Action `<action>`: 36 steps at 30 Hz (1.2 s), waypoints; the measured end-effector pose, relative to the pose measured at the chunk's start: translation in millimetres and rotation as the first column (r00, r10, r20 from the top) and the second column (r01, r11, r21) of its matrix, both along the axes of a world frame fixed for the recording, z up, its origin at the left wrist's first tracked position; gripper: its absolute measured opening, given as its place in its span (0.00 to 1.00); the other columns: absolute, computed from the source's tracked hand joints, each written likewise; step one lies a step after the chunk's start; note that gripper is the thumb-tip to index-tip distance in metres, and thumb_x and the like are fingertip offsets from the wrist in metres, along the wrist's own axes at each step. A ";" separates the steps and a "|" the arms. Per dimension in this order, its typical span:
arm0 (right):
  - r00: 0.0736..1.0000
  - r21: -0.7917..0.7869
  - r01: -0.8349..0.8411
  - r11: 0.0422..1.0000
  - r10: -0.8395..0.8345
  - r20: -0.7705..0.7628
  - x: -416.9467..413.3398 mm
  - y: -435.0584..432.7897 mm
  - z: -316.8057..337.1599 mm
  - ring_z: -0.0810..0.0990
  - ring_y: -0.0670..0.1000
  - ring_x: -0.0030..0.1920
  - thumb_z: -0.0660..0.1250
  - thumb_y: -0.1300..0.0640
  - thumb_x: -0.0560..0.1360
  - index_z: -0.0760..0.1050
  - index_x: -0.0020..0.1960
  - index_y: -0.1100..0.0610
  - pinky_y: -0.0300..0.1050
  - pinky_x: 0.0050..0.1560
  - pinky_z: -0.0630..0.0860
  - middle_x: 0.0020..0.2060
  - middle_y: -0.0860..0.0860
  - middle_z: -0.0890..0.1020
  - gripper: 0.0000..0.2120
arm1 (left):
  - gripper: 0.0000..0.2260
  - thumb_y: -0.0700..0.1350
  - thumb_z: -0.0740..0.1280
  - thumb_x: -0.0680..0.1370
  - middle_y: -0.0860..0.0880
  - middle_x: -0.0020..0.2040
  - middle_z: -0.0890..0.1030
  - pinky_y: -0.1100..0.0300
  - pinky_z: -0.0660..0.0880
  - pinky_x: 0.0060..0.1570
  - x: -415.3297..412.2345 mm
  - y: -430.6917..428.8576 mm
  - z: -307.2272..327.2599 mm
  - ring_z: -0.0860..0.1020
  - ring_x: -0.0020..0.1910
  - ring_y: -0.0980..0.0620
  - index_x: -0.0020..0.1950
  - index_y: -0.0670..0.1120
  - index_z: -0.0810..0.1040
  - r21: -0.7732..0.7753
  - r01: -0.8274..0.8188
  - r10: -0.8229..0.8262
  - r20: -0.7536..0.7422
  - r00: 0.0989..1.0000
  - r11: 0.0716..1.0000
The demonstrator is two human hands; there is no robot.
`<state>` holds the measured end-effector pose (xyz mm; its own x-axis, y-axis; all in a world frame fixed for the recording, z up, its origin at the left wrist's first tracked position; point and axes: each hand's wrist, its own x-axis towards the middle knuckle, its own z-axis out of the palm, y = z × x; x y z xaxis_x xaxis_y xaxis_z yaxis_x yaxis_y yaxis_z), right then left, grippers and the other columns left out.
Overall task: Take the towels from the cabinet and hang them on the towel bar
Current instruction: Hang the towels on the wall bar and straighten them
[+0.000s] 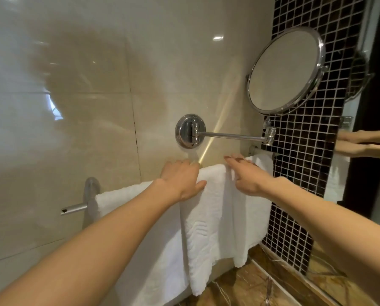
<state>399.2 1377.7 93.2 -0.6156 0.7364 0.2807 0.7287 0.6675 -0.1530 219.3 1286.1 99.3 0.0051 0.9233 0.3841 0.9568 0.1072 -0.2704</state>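
white terry towels [208,217] hang over the towel bar [74,209] on the beige tile wall [74,107]; 3 panels visible, overlapping, the middle one with a raised wavy weave. no readable brand, label or writing on them. left hand [180,180] rests flat on the top fold, fingers together, thumb spread onto the front face. right hand [246,173] lies on the fold just beside it, fingers extended and slightly apart, not clamped. round chrome mirror [286,71] on a swing arm [228,135] sits above the towels.
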 end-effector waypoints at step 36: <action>0.999 0.235 0.035 0.971 -0.040 0.017 23.7 60.2 -16.9 0.73 0.58 0.59 0.62 0.65 0.68 0.67 0.66 0.56 0.52 0.62 0.70 0.60 0.56 0.73 0.27 | 0.14 0.54 0.59 0.79 0.43 0.56 0.79 0.54 0.69 0.46 69.0 94.8 -1.7 0.77 0.55 0.41 0.57 0.46 0.74 0.136 0.123 -0.132 0.062 0.989 0.983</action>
